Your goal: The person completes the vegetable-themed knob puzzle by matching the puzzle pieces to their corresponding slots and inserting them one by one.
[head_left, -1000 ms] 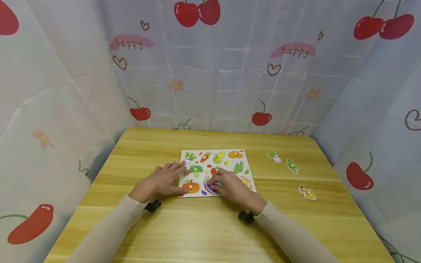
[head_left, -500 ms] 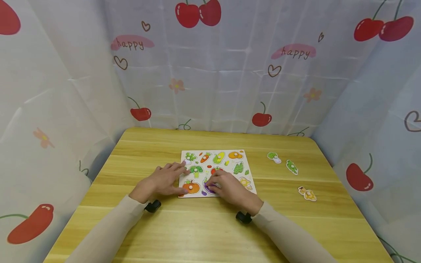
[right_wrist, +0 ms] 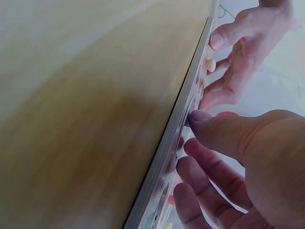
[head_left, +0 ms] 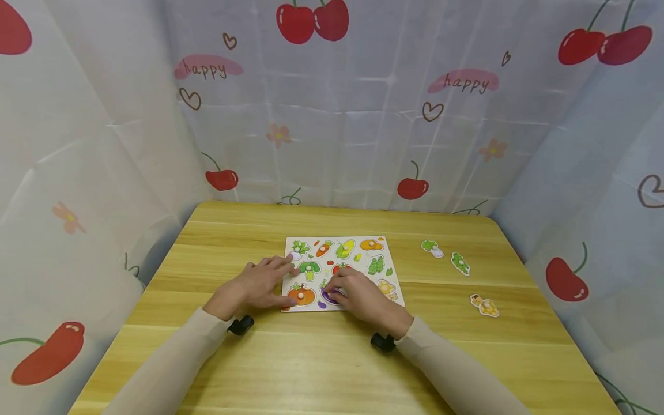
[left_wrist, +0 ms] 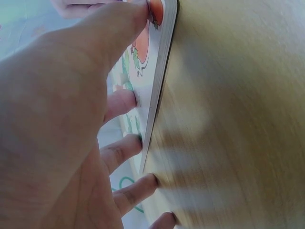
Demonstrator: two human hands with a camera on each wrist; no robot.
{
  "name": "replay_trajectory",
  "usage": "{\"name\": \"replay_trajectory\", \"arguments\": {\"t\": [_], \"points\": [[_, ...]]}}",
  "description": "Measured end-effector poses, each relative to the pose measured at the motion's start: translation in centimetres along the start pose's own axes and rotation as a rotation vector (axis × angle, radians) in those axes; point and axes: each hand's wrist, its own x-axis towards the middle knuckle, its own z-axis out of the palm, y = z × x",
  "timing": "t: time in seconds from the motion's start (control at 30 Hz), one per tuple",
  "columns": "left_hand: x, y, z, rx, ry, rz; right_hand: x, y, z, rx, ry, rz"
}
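Observation:
A white knob puzzle board [head_left: 316, 240] with vegetable pictures lies on the table. My left hand [head_left: 261, 283] rests with spread fingers along its left side, the thumb beside the pumpkin piece [head_left: 302, 297]. Over the purple eggplant piece [head_left: 328, 295] at the board's near edge, my right hand [head_left: 365, 294] has bent fingers and grips it; its knob is hidden. In the right wrist view, the right thumb [right_wrist: 221, 131] and fingertips touch the board's face. The left wrist view shows two left fingertips on the board and others reaching past its edge onto the wood.
Three loose pieces lie to the board's right: a bok choy [head_left: 432, 248], a green pea-pod-like piece [head_left: 460, 263] and a yellowish ginger-like or mushroom-like piece [head_left: 485, 305]. A cherry-print curtain [head_left: 332, 127] surrounds the wooden table [head_left: 306, 357].
My right hand has shifted slightly left over the eggplant piece, which has turned a little and lies lower in the board. My left hand has stayed in place.

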Motion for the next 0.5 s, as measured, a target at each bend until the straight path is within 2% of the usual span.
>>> {"name": "replay_trajectory", "arguments": {"t": [0.5], "points": [[0.07,-0.04,0.14,0.001,0.004,-0.007,-0.08,-0.13,0.03,-0.002,0.007,-0.005]]}}
